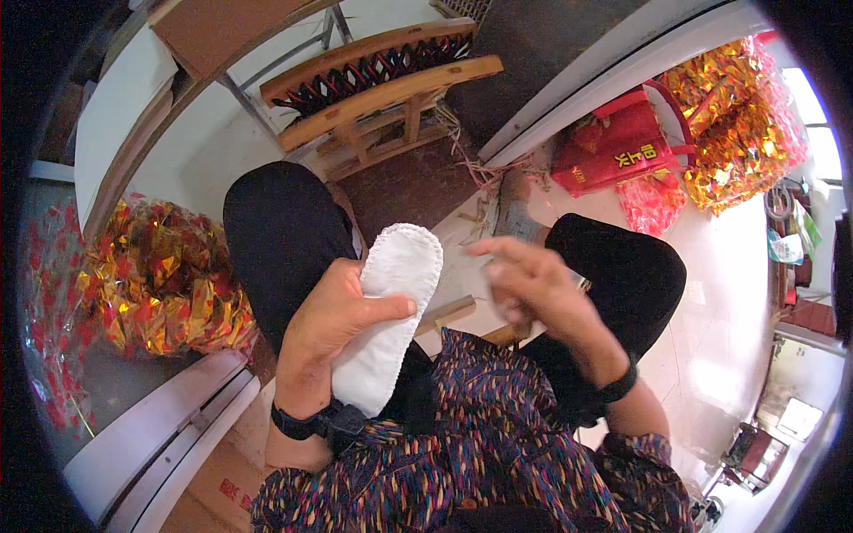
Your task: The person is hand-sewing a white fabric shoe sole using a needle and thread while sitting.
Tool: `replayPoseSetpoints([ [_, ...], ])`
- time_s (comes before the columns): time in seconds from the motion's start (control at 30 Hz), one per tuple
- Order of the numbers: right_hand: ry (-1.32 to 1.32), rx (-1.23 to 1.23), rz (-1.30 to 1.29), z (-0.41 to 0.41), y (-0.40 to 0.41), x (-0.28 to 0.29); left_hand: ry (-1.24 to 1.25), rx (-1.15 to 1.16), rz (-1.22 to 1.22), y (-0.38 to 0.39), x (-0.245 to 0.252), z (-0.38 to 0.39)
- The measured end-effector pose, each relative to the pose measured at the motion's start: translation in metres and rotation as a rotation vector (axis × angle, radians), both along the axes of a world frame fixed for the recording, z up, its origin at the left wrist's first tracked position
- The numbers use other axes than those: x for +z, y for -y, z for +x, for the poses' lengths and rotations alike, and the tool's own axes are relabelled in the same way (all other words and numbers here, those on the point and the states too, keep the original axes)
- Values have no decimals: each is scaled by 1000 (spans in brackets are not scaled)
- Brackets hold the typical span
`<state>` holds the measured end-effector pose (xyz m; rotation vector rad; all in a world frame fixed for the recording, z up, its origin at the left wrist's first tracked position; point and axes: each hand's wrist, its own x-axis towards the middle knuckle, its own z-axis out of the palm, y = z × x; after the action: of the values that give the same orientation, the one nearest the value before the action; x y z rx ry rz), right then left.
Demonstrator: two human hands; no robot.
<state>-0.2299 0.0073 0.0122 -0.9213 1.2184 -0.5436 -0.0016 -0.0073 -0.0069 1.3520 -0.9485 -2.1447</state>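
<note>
A white fabric shoe sole (pixel 402 263) with stitching round its edge lies slanted over my lap, its rounded end pointing away from me. My left hand (pixel 340 310) grips it at the left edge, the thumb lying across its upper face. To the right of the sole, apart from it, my right hand (pixel 536 283) is raised and blurred, with the index finger stretched out towards the left. Whether it pinches something as thin as a needle or thread cannot be made out.
Beyond my knees stands a wooden stool frame (pixel 393 100) laced with dark cord. Shiny gold and red foil bundles lie at left (pixel 166 280) and right (pixel 733 126). A red bag (pixel 613 143) rests by the white door frame (pixel 600 80). Loose strands lie near the stool.
</note>
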Motion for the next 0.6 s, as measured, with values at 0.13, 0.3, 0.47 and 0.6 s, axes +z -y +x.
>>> replayPoseSetpoints([
  [0.13,99,188,89,27,-5,-11,-40,6,-62,-3,-2,1],
  [0.3,155,103,126,27,-8,-1,-119,98,-76,-3,0,3],
  [0.47,152,-5,98,25,8,-1,-55,276,-122,10,15,0],
  [0.6,312,-145,143,24,17,7,-47,318,-148,10,14,-4],
])
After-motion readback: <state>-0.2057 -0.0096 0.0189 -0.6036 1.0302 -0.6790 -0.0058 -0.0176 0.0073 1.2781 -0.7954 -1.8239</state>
